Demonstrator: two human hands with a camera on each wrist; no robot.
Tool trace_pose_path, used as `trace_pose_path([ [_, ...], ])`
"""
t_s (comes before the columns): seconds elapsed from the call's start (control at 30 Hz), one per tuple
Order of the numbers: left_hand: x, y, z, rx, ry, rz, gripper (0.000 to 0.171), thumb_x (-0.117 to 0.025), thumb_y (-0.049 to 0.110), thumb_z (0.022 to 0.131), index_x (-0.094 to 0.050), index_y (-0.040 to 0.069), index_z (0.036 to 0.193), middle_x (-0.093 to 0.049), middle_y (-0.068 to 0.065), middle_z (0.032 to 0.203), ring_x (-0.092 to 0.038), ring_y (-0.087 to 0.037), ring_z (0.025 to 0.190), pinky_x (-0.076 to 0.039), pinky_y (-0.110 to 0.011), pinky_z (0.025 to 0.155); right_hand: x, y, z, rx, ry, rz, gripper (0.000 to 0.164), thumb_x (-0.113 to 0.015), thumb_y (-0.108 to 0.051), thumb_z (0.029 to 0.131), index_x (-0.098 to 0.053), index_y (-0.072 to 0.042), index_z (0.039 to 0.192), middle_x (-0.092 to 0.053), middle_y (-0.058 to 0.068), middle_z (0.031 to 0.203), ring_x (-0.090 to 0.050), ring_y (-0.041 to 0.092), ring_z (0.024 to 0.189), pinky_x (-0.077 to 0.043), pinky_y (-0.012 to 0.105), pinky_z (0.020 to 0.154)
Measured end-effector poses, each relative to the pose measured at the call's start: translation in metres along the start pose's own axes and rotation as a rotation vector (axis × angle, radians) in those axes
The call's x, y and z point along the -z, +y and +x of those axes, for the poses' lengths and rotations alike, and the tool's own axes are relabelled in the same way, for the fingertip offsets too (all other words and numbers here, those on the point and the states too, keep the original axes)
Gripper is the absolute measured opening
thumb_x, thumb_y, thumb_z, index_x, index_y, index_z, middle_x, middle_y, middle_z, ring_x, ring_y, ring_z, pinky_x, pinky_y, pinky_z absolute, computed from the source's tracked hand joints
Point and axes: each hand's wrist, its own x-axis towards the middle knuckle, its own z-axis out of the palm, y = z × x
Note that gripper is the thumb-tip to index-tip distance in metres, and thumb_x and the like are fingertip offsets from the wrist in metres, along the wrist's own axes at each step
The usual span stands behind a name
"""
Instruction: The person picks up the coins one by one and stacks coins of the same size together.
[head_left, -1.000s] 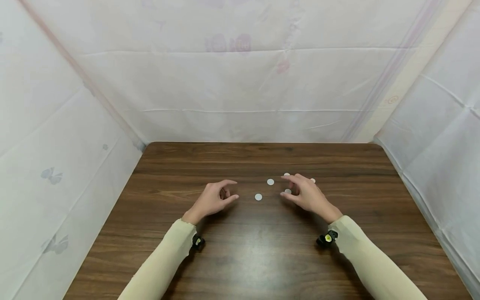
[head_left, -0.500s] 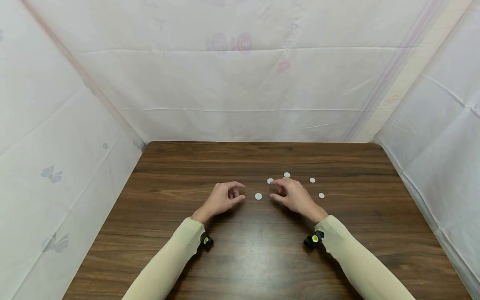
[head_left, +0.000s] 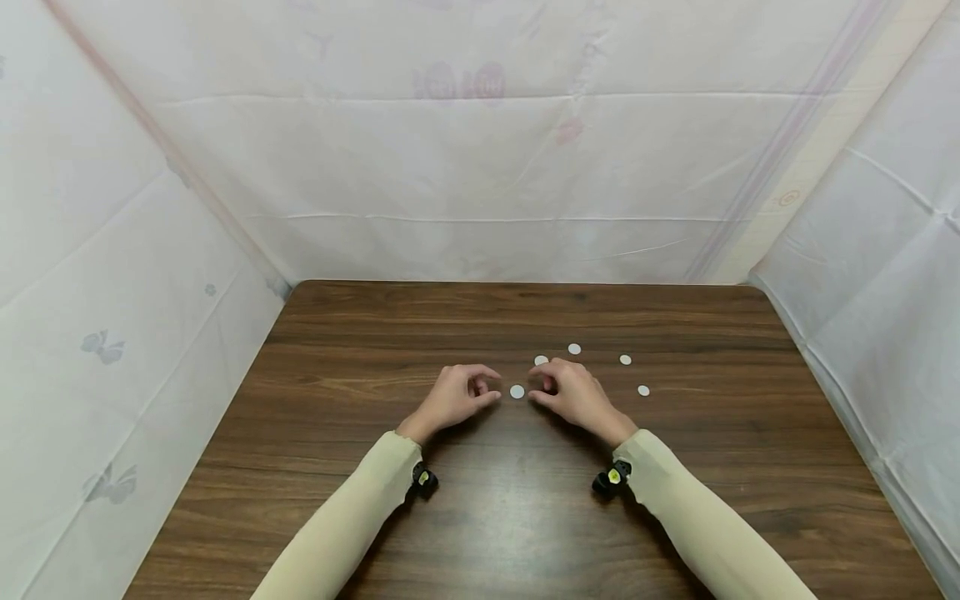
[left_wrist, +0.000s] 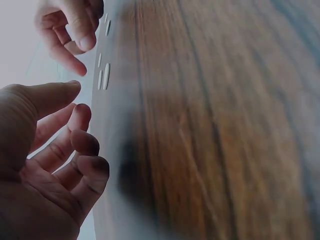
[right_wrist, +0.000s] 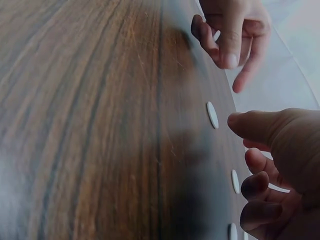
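Several small white discs lie on the brown wood-grain table. One white disc is between my two hands. Just left of it is my left hand, thumb and index finger apart, the other fingers loosely curled, holding nothing. On the disc's right side my right hand mirrors that shape, also with nothing in its fingers. It partly covers a second disc. In the right wrist view the middle disc lies flat near the right thumb, with the left hand beyond it.
Farther back is a third disc; more discs lie to the right of the right hand. The table ends at white printed sheets at the back and both sides. A small black device sits at each wrist.
Both hands have come closer together, the left moving right and the right moving left. The discs on the right have come into view from behind the right hand.
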Motion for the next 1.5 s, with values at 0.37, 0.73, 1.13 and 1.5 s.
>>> trace_pose_path([
  [0.37,-0.009,0.001,0.010,0.045,-0.024,-0.021,0.019,-0.082,0.015,0.090,-0.078,0.008,0.107,-0.065,0.009,0.068,-0.051,-0.003,0.054,-0.044,-0.022,0.057,-0.014,-0.001,0.009,-0.041,-0.034,-0.008,0.022,-0.083,-0.025,0.089,-0.078,-0.016,0.108,-0.053,-0.009,0.075,-0.046,0.007,0.061,-0.036,0.026,0.052],
  [0.73,-0.016,0.004,0.017,0.073,-0.027,0.053,0.014,-0.084,0.020,0.088,-0.081,0.013,0.100,-0.061,0.011,0.065,-0.049,-0.001,0.055,-0.039,-0.022,0.054,-0.017,-0.004,0.010,-0.059,-0.057,-0.017,0.018,-0.083,-0.023,0.090,-0.079,-0.015,0.105,-0.053,-0.009,0.073,-0.046,0.008,0.061,-0.038,0.027,0.053],
  [1.13,-0.016,0.005,0.020,0.080,-0.022,0.107,0.009,-0.084,0.022,0.088,-0.081,0.015,0.094,-0.061,0.010,0.064,-0.047,-0.001,0.053,-0.039,-0.022,0.051,-0.022,-0.008,0.015,-0.073,-0.051,-0.031,0.009,-0.081,-0.024,0.091,-0.080,-0.020,0.099,-0.052,-0.011,0.071,-0.047,0.006,0.060,-0.038,0.027,0.051],
  [1.5,-0.010,0.002,0.020,0.126,-0.027,0.083,0.006,-0.083,0.017,0.089,-0.081,0.014,0.094,-0.060,0.009,0.063,-0.048,-0.003,0.053,-0.038,-0.022,0.051,-0.026,-0.011,0.022,-0.067,-0.031,0.000,0.008,-0.082,-0.022,0.090,-0.080,-0.017,0.096,-0.052,-0.010,0.072,-0.047,0.006,0.060,-0.037,0.025,0.052],
])
